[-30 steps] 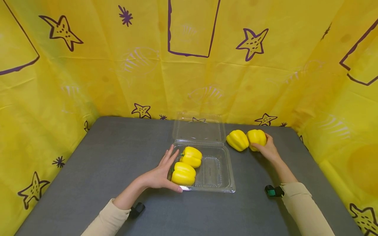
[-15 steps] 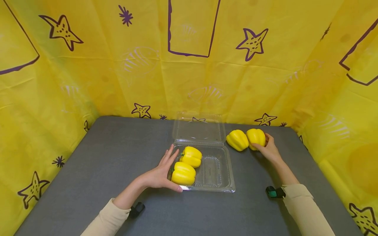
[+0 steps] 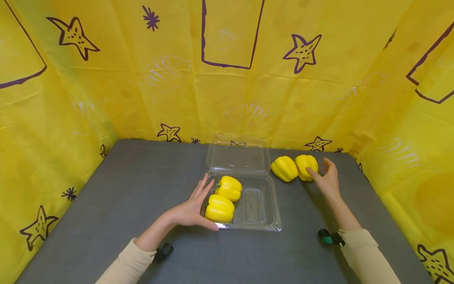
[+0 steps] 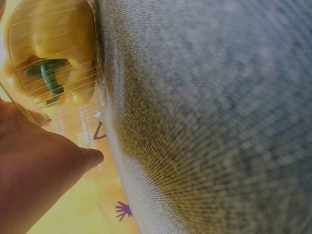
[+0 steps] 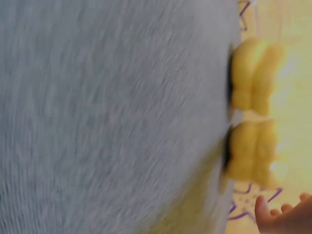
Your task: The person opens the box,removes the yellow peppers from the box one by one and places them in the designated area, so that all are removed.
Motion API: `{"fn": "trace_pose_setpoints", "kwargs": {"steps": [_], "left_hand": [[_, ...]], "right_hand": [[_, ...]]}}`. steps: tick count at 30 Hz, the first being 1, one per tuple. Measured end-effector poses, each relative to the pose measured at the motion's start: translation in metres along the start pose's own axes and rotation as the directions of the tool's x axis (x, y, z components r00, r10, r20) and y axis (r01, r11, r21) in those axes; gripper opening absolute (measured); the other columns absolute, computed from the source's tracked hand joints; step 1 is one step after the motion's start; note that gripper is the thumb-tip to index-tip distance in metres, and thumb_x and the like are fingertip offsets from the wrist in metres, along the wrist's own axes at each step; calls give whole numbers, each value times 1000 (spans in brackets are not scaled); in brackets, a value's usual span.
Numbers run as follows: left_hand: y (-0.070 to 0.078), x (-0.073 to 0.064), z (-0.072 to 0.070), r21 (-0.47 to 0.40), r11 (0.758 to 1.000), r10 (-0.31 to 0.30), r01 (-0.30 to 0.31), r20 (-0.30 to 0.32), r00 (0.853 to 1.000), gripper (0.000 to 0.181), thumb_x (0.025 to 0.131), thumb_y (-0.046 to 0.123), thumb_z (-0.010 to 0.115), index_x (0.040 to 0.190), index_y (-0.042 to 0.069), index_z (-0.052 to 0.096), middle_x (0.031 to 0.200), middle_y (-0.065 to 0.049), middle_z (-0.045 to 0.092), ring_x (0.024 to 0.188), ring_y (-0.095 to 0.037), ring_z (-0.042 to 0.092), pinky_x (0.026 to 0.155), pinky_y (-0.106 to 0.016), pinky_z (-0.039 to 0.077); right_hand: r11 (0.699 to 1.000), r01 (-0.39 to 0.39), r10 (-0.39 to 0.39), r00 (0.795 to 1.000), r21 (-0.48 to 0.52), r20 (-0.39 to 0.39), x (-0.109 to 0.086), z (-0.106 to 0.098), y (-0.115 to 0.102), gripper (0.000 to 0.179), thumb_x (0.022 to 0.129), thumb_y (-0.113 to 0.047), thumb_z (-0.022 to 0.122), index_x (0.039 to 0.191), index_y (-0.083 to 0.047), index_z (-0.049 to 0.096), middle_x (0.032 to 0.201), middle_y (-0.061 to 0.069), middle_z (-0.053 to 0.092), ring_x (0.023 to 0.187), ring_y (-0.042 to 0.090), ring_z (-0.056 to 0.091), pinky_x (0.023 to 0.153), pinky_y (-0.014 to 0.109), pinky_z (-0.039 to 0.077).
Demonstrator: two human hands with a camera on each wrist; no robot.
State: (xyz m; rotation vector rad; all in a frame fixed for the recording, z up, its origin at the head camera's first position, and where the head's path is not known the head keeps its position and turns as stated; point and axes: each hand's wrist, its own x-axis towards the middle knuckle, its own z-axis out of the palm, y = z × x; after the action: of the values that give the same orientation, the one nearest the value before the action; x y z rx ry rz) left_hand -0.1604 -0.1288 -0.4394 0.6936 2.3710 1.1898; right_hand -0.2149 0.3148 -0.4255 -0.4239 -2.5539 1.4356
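Currently, with 12 o'clock pointing away from the person, four yellow peppers are visible, each blocky, smooth, glossy and deeply lobed. The front pepper (image 3: 220, 209) and rear pepper (image 3: 229, 188) lie on their sides in the 9 o'clock half of a clear plastic box (image 3: 251, 209), the rear one at 1 o'clock of the front one. A green, hooked stem (image 4: 51, 80) shows through the ribbed box wall in the left wrist view. The lid (image 3: 237, 157) is folded back toward 12 o'clock. Marks moulded into the box floor are too small to read. The left loose pepper (image 3: 284, 169) and right loose pepper (image 3: 306, 167) rest side by side on the grey table (image 3: 142, 197), at 2 o'clock of the box. The right hand (image 3: 328, 180) is positioned at 4 o'clock of the right loose pepper, thumb and fingers apart; the right wrist view shows a narrow gap between thumb and pepper. The left hand (image 3: 189, 211) is positioned at 9 o'clock of the box, fingers extended and spread, thumb reaching the 7 o'clock corner; whether they touch the wall cannot be told. The front pepper lies at 3 o'clock of this hand, the rear pepper at 3 o'clock of its fingertips.
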Motion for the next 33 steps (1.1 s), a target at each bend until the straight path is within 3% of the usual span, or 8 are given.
{"fn": "trace_pose_setpoints", "kwargs": {"steps": [5, 9, 18, 27, 33], "left_hand": [[0, 0, 0, 0, 1000, -4, 4, -2, 1000, 131, 67, 44, 88, 158, 19, -3, 159, 3, -28, 144, -33, -22, 104, -75, 6], [0, 0, 1, -2, 1000, -3, 3, -2, 1000, 132, 66, 44, 88, 158, 19, -3, 159, 2, -28, 144, -33, -23, 104, -75, 6], [1, 0, 0, -6, 1000, -6, 6, -2, 1000, 132, 66, 44, 88, 158, 18, -3, 159, 2, -28, 144, -33, -23, 104, -75, 6], [0, 0, 1, -1, 1000, -11, 11, -2, 1000, 131, 67, 44, 88, 158, 21, -4, 158, 5, -28, 144, -32, -23, 103, -75, 5], [-1, 1, 1, 3, 1000, -8, 8, 0, 1000, 131, 67, 44, 88, 158, 21, -3, 158, 4, -29, 144, -33, -23, 103, -75, 6]], "right_hand": [[999, 2, 0, 998, 46, -57, -13, 3, -18, 84, 92, -39, 65, 155, -11, 18, 157, 15, 16, 139, 35, 21, 106, 51, 33], [997, 49, -45, 997, 65, -62, -22, 9, -31, 80, 92, -36, 66, 154, -10, 22, 156, 15, 17, 138, 34, 22, 103, 49, 36], [982, 124, -135, 989, 143, 69, -46, 25, -58, 75, 92, -25, 69, 152, -13, 25, 155, 15, 16, 140, 33, 22, 105, 51, 37], [952, 150, -223, 937, 268, 267, -72, 44, -82, 73, 92, -14, 68, 151, -9, 25, 154, 17, 20, 140, 36, 26, 106, 48, 37], [952, 193, -271, 892, 237, 362, -85, 62, -86, 75, 89, -16, 73, 150, -15, 29, 156, 13, 18, 140, 39, 27, 100, 49, 43]]}}
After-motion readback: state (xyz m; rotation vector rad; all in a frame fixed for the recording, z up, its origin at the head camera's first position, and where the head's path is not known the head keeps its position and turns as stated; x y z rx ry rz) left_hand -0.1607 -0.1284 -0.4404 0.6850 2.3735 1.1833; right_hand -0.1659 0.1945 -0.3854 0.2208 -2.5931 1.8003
